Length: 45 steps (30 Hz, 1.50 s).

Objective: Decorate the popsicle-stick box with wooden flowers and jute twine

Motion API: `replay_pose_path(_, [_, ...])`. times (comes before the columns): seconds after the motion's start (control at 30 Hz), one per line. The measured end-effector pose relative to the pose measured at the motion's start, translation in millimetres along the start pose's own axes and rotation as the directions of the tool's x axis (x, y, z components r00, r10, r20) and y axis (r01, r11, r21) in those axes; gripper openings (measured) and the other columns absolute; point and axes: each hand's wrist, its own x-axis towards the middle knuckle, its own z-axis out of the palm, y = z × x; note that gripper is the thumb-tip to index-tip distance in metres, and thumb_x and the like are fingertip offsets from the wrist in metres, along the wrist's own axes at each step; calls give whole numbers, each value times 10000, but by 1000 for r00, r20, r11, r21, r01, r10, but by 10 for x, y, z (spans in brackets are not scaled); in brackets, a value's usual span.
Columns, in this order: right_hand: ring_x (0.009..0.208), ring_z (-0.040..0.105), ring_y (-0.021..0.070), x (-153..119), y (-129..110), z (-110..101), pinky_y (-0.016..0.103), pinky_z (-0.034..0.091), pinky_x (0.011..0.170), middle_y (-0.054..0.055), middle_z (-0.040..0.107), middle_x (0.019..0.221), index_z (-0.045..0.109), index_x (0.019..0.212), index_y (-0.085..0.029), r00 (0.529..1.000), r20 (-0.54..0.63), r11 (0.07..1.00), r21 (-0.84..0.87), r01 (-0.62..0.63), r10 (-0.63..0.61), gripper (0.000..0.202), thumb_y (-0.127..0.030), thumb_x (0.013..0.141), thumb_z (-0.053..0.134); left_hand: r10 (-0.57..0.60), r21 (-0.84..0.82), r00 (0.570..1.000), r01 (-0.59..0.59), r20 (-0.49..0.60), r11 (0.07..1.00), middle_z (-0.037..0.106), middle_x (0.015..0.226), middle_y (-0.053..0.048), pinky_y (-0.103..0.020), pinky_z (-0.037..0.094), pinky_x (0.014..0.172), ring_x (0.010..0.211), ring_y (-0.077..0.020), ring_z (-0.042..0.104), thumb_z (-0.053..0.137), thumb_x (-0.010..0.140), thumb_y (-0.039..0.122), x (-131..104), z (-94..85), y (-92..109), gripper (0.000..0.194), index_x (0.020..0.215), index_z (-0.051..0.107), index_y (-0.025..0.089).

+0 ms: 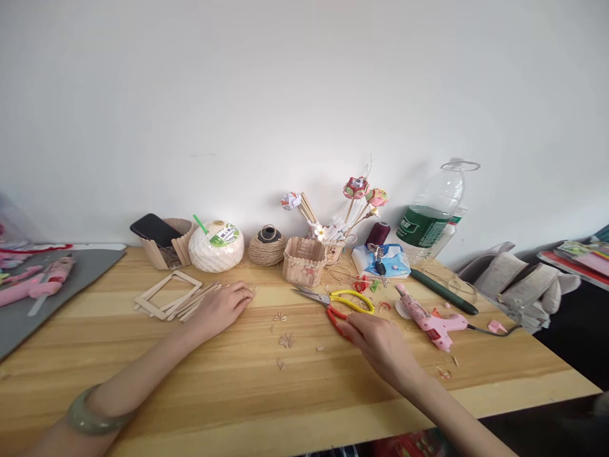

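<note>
My right hand is closed on the red handle of a pair of scissors, which lie on the wooden table with blades pointing left. The other handle is yellow. My left hand rests low over the table, fingers together, beside several flat craft sticks. A small tan tip shows by its fingertips; what it is I cannot make out. Left of it lie square craft-stick frames. Between my hands are small flower-shaped bits made of little slivers.
Along the wall stand a stick box with a phone, a white coconut, a twine ball, a stick basket, paper flowers and a plastic bottle. A pink glue gun with a cord lies at right.
</note>
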Motion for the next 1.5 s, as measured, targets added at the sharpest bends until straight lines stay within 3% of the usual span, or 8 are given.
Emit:
replay_pose_path(0.17, [1086, 540, 266, 187, 76, -71, 417, 423, 904, 84, 668, 1042, 646, 920, -202, 991, -114, 997, -14, 70, -71, 190, -218, 880, 462, -5, 0, 1000, 5, 11, 1000, 648, 1016, -25, -288, 482, 731, 814, -176, 634, 375, 896, 258, 3, 2, -4, 283, 944, 652, 222])
replay_pose_path(0.3, [838, 645, 225, 357, 123, -62, 357, 508, 736, 60, 700, 831, 631, 963, -192, 988, -157, 1000, -4, -1, 0, 181, -239, 886, 474, 0, -6, 1000, 0, 12, 1000, 647, 1019, -20, -288, 473, 750, 839, -181, 628, 384, 892, 253, 6, 1, -1, 268, 941, 647, 231])
replay_pose_path(0.6, [1017, 591, 190, 839, -134, 66, 305, 504, 781, 73, 518, 1287, 494, 1213, -205, 995, -97, 999, -33, -21, 17, 317, -160, 907, 427, 15, -2, 1000, -15, 24, 1000, 631, 1033, -33, -287, 475, 743, 823, -176, 627, 382, 895, 247, -2, -14, 4, 257, 954, 631, 222])
replay_pose_path(0.87, [928, 597, 183, 1132, -118, 90, 391, 504, 796, 62, 595, 1084, 566, 1085, -152, 994, 11, 994, -7, -109, 109, 245, -305, 896, 532, 32, 11, 999, -32, 33, 999, 625, 1041, -41, -293, 467, 752, 854, -179, 628, 368, 898, 210, -4, -5, 11, 265, 963, 625, 204])
replay_pose_path(1.03, [865, 611, 169, 1131, -91, -294, 362, 497, 777, 51, 637, 986, 583, 1073, -151, 996, 39, 981, 171, -90, 85, 247, -298, 876, 554, 21, -7, 999, -21, 32, 1000, 627, 1029, -46, -293, 468, 740, 835, -184, 630, 371, 894, 209, -3, -19, 31, 268, 966, 629, 199])
replay_pose_path(1.2, [522, 556, 104, 1033, -166, -704, 213, 435, 485, 16, 665, 717, 632, 1047, -119, 981, 194, 909, 403, -104, 26, 304, -322, 841, 539, 20, -51, 1000, -19, 15, 999, 636, 1015, -53, -291, 463, 735, 835, -189, 630, 380, 886, 214, -9, -17, 45, 273, 951, 644, 190])
replay_pose_path(1.37, [440, 465, 68, 826, -326, -850, 191, 376, 412, 19, 657, 687, 672, 930, -109, 950, 307, 855, 505, -119, -50, 289, -338, 815, 539, 17, -128, 999, -23, -43, 992, 662, 959, -45, -265, 461, 705, 784, -175, 634, 391, 882, 250, 9, -107, 42, 278, 883, 663, 192])
replay_pose_path(1.5, [456, 457, 59, 638, -463, -892, 174, 355, 411, 5, 631, 672, 689, 887, -124, 931, 354, 852, 512, -112, -91, 218, -280, 802, 563, -21, -233, 991, -11, -136, 972, 660, 967, -49, -271, 463, 745, 856, -178, 615, 387, 890, 306, 62, -344, 128, 280, 894, 644, 195])
